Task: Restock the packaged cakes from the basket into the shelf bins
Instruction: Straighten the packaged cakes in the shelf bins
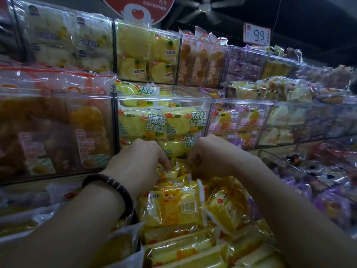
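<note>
Yellow packaged cakes (pixel 185 207) fill the low bin in front of me, standing on edge in rows. My left hand (pixel 139 163), with a dark bead bracelet on the wrist, reaches into the far end of that bin, fingers curled down onto the packets. My right hand (pixel 208 155) is right beside it, fingers also curled into the same packets (pixel 173 171). Fingertips of both hands are hidden among the wrappers, so the exact grip is unclear. No basket is in view.
Clear shelf bins rise behind: a yellow-green packet bin (pixel 162 120) straight ahead, orange bread (pixel 58 128) to the left, purple packets (pixel 237 124) to the right. A 9.9 price sign (pixel 257 34) stands at the top. More purple packets (pixel 328 200) lie low right.
</note>
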### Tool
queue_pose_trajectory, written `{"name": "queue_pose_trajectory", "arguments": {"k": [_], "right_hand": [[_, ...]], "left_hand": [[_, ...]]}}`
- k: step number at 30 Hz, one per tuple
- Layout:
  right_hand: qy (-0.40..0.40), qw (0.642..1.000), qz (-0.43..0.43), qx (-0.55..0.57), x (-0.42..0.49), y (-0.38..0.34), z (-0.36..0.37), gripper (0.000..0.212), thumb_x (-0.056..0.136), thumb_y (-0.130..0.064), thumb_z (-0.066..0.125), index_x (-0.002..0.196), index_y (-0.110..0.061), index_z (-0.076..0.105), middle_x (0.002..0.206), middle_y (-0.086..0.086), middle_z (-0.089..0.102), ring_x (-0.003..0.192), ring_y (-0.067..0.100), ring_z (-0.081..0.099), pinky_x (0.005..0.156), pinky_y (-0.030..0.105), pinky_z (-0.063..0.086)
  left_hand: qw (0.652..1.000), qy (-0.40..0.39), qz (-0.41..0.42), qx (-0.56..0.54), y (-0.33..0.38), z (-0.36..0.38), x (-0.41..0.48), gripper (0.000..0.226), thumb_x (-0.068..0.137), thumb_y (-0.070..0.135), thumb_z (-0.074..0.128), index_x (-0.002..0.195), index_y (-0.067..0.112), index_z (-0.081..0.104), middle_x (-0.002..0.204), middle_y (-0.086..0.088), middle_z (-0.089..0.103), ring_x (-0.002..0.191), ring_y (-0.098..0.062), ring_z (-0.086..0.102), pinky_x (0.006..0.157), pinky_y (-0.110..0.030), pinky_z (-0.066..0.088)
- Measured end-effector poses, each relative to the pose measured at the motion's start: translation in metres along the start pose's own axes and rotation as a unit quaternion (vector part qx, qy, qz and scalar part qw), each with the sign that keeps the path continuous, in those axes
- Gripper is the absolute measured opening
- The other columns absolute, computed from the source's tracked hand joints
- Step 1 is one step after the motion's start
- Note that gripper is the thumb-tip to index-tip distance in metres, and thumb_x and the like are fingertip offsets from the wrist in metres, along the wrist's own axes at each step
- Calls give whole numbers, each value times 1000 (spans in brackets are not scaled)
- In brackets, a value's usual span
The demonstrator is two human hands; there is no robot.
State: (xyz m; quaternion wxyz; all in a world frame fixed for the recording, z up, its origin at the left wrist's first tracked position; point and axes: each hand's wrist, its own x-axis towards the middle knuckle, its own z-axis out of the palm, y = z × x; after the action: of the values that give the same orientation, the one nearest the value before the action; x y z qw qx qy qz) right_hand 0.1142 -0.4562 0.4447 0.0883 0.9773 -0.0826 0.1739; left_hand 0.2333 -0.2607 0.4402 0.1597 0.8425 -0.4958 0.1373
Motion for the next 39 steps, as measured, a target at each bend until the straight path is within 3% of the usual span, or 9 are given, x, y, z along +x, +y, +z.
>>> {"name": "queue_pose_trajectory", "arguments": {"k": [3, 6, 11, 16, 20, 24, 30, 36, 39], "right_hand": [[-30, 999, -19, 28, -2, 1, -3, 18, 89, -31, 80, 107, -32, 79, 79, -23, 60, 74, -4, 60, 66, 15, 48], [-29, 995, -13, 99, -11, 5, -15, 26, 84, -35, 85, 109, -34, 78, 92, -18, 70, 81, -2, 65, 71, 20, 57], [-127, 948, 6, 291, -29, 13, -40, 23, 84, -12, 85, 106, -19, 79, 98, -3, 78, 88, 11, 75, 82, 33, 63], [-241, 946, 33, 213, -32, 9, -42, 43, 85, -20, 84, 124, -32, 74, 115, -17, 75, 104, 1, 71, 93, 30, 60], [-229, 964, 17, 133, -25, -3, -33, 38, 81, -38, 87, 117, -39, 75, 103, -24, 73, 96, 0, 68, 91, 33, 58], [-195, 973, 33, 121, -24, -1, -31, 34, 81, -39, 87, 113, -36, 77, 75, -40, 62, 75, -4, 61, 68, 19, 45], [-129, 990, 28, 39, -20, -3, -23, 30, 87, -22, 80, 115, -32, 77, 81, -17, 61, 75, 2, 58, 62, 24, 46], [-40, 998, 45, 6, -16, -8, -27, 28, 80, -41, 87, 104, -35, 76, 76, -19, 57, 71, -1, 55, 58, 22, 42], [-89, 995, 23, 35, -15, -12, -23, 26, 86, -14, 80, 90, -39, 72, 77, -18, 57, 73, -1, 58, 63, 20, 48]], "left_hand": [[1000, 6, 10, -1, -1, -1, -1, 32, 88, 30, 84, 109, 52, 75, 106, 12, 58, 93, -14, 64, 80, -38, 64], [999, 6, 19, -27, -4, -2, -1, 30, 84, 34, 87, 108, 46, 75, 111, 14, 60, 100, -15, 64, 83, -38, 63], [993, 15, 77, -87, 1, -11, -1, 13, 84, 44, 84, 92, 40, 75, 92, 17, 63, 85, -6, 65, 74, -32, 63], [990, -94, 97, -47, 6, -11, -4, 30, 86, 57, 77, 110, 40, 79, 93, 19, 69, 88, 0, 64, 77, -23, 59], [989, -108, 95, -39, 7, -9, -4, 34, 86, 59, 76, 116, 43, 78, 91, 21, 70, 86, 4, 62, 71, -15, 50], [990, -97, 82, -53, 11, -10, -4, 23, 86, 43, 83, 109, 45, 78, 79, 19, 60, 74, 0, 58, 65, -17, 49], [993, -79, 61, -58, 11, -12, -6, 25, 81, 35, 90, 97, 47, 76, 93, 18, 54, 87, -7, 66, 74, -29, 64], [994, -67, 44, -68, 8, -10, 0, 32, 69, 37, 97, 77, 55, 73, 84, 17, 57, 82, -8, 69, 69, -30, 65], [994, -70, 44, -73, 5, -8, 0, 27, 73, 38, 95, 86, 52, 75, 92, 15, 58, 88, -10, 69, 71, -31, 65]]}}
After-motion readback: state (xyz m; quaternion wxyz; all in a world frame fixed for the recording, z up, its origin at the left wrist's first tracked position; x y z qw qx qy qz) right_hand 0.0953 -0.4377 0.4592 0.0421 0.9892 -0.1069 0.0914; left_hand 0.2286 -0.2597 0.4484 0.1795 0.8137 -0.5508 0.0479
